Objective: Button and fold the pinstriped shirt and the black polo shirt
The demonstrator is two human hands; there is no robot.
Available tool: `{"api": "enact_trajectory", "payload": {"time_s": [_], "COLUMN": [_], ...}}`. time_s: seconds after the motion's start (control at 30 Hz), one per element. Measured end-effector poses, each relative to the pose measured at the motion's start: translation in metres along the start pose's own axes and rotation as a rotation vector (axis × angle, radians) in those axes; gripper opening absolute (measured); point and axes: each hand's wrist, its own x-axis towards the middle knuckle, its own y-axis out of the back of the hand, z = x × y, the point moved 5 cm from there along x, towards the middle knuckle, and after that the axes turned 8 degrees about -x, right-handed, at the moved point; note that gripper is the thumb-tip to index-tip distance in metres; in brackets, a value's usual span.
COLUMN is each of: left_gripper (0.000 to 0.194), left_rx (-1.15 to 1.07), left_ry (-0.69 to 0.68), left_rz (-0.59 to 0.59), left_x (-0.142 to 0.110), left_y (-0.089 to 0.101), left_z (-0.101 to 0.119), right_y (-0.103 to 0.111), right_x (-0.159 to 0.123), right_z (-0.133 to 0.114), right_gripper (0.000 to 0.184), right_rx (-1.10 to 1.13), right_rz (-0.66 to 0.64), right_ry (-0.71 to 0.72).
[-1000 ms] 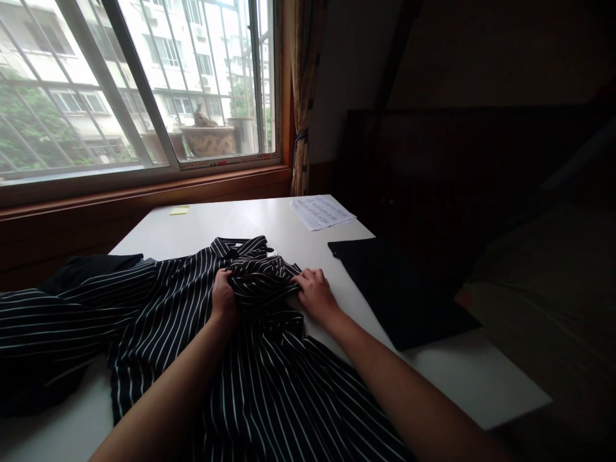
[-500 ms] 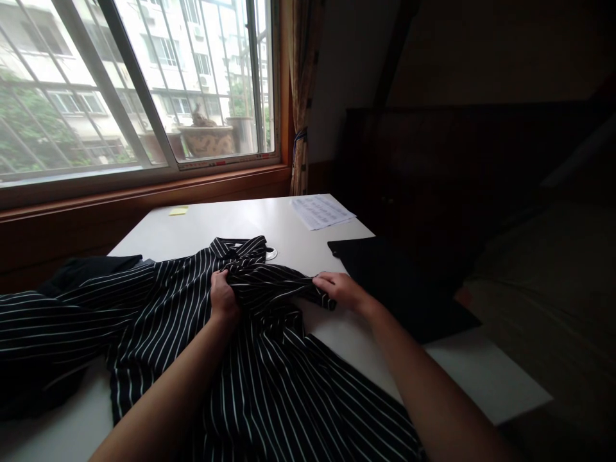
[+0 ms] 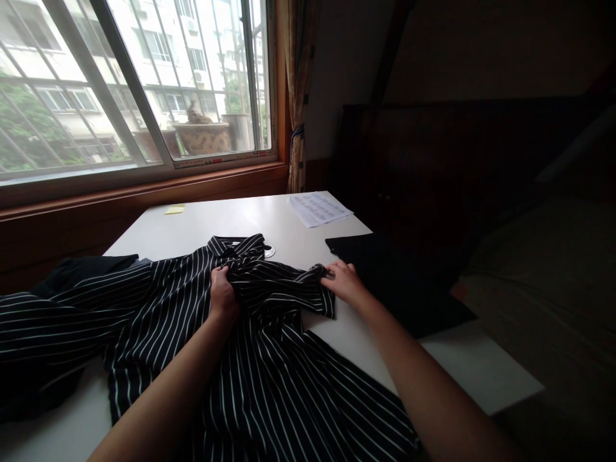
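Observation:
A black shirt with white stripes (image 3: 158,314) lies spread over the white table (image 3: 269,215), its collar toward the window. My left hand (image 3: 224,294) is closed on the cloth just below the collar. At the cuff end of the sleeve folded across to the right, my right hand (image 3: 342,282) pinches the edge of the fabric. This sleeve (image 3: 283,285) lies bunched between my two hands, its cuff hanging open below my right fingers. The other sleeve (image 3: 72,321) stretches out to the left.
Dark folded cloth (image 3: 399,276) lies at the table's right side, and another dark garment (image 3: 81,269) is under the left sleeve. Printed papers (image 3: 320,210) and a yellow note (image 3: 174,209) rest near the far edge. A round grommet (image 3: 269,251) sits beside the collar.
My right hand has shifted slightly up and right along the cuff. The cuff end, gathered narrow before, now spreads wider and hangs lower. My left hand keeps its hold.

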Motion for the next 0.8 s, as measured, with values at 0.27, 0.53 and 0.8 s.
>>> {"api": "enact_trajectory", "payload": {"time_s": [0.27, 0.53, 0.8], "left_gripper": [0.019, 0.044, 0.062], "left_rx": [-0.065, 0.129, 0.548], "left_ry": [0.019, 0.056, -0.267], "left_rz": [-0.119, -0.442, -0.709], "left_x": [0.0, -0.013, -0.032], "left_y": [-0.008, -0.025, -0.037], "left_z": [-0.005, -0.012, -0.014], "right_y": [0.01, 0.038, 0.088], "right_x": [0.006, 0.006, -0.018], "right_z": [0.003, 0.03, 0.035], "right_gripper": [0.015, 0.028, 0.023], "right_rx": [0.451, 1.003, 0.938], "right_rz": [0.075, 0.452, 0.95], "right_ry": [-0.049, -0.26, -0.298]}}
